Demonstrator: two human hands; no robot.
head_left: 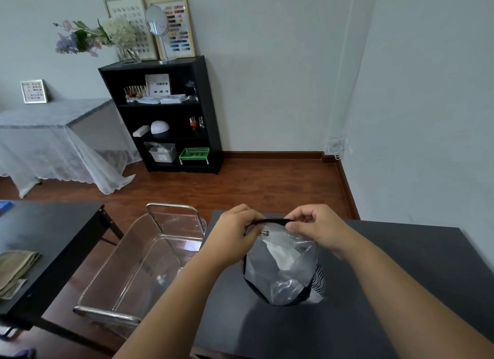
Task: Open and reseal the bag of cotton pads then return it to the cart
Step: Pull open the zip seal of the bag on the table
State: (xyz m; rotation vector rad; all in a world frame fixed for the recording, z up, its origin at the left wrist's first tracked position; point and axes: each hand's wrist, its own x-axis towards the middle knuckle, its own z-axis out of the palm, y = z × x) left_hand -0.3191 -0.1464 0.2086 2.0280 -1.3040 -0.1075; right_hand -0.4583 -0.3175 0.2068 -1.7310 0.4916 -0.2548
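— What is the room like?
— Grey walls, a brown wood floor, and a black shelf [171, 112] by the wall. Close by is a dark table [374, 292].
— Where is the bag?
— The bag [283, 267] stands on the dark table, between the two hands and a bit below them.
— What do the hands do?
— The left hand [235, 233] pinches the left end of the bag's black top strip. The right hand [318, 230] pinches the right end. Both are closed tight on it.
— And the cart?
— The clear cart [149, 265] is just left of the table, apart from the bag.
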